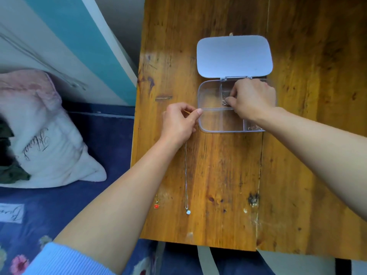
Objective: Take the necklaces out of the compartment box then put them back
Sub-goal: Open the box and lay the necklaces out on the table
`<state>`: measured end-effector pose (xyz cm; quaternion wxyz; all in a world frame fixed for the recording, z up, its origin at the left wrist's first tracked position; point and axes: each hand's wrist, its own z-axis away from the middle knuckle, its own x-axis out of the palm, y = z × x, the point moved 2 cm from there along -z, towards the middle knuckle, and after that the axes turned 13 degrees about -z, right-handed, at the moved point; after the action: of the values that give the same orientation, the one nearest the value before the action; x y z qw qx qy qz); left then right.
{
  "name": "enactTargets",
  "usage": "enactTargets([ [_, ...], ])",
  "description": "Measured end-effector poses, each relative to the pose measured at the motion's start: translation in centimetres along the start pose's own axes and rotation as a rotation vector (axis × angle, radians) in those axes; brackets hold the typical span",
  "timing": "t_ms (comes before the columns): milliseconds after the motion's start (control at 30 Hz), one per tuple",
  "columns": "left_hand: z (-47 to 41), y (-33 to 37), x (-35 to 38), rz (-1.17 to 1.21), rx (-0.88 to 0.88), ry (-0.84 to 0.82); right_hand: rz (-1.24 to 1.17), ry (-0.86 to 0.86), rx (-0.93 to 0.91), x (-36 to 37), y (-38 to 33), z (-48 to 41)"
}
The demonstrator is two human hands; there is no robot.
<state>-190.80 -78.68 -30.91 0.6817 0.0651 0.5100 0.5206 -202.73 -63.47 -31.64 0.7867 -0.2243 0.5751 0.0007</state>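
Observation:
A clear compartment box (pixel 210 129) lies open on the wooden table (pixel 297 135), its grey lid (pixel 234 56) flipped back. My right hand (pixel 252 98) reaches into the upper middle compartment and pinches a silver necklace (pixel 224 100) there. My left hand (pixel 179 124) rests at the box's left edge, thumb on the rim, pinching the top of a thin silver chain (pixel 186 175). That chain runs down the table to a pale pendant (pixel 188 212). A red pendant (pixel 156 205) on a gold chain lies beside it. Another chain (pixel 254 127) fills the lower right compartment.
The table's left edge borders a bed with a blue floral cover (pixel 79 205) and a white pillow (pixel 45 139). A teal and white wall panel (pixel 83 42) stands behind. The table's near edge is just below the pendants.

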Motion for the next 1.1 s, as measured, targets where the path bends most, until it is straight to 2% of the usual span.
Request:
enactTargets([
  [133, 0.0, 0.2, -0.1, -0.031, 0.004, -0.003, -0.223, 0.023, 0.013, -0.8, 0.4, 0.9],
  [267, 0.2, 0.2, 0.0, -0.036, 0.023, 0.001, -0.692, 0.179, 0.06, -3.8, 1.7, 3.3],
  [333, 0.3, 0.2, 0.0, -0.07, 0.041, 0.017, -0.983, 0.234, 0.172, -4.8, 2.9, 5.3],
  [400, 0.5, 0.6, -0.1, -0.153, 0.094, 0.081, -1.208, 0.214, 0.341, -4.6, 4.3, 7.5],
  [567, 1.4, 3.3, 0.4, -0.461, 0.394, 0.264, -1.503, 0.138, 0.715, -2.4, 6.7, 11.9],
  [633, 2.1, 4.9, 1.4, -0.491, 0.535, 0.264, -1.606, 0.154, 0.805, -1.9, 7.1, 13.0],
  [733, 2.3, 6.7, 3.7, -0.53, 0.665, 0.117, -1.715, 0.188, 0.873, -1.3, 7.6, 14.2],
  [933, 0.8, 8.6, 7.8, -0.836, 0.783, -0.127, -1.799, 0.164, 0.904, -1.0, 8.1, 15.1],
  [1100, -0.3, 10.0, 8.8, -1.047, 0.794, -0.136, -1.83, 0.129, 0.837, -1.5, 8.6, 15.3],
])
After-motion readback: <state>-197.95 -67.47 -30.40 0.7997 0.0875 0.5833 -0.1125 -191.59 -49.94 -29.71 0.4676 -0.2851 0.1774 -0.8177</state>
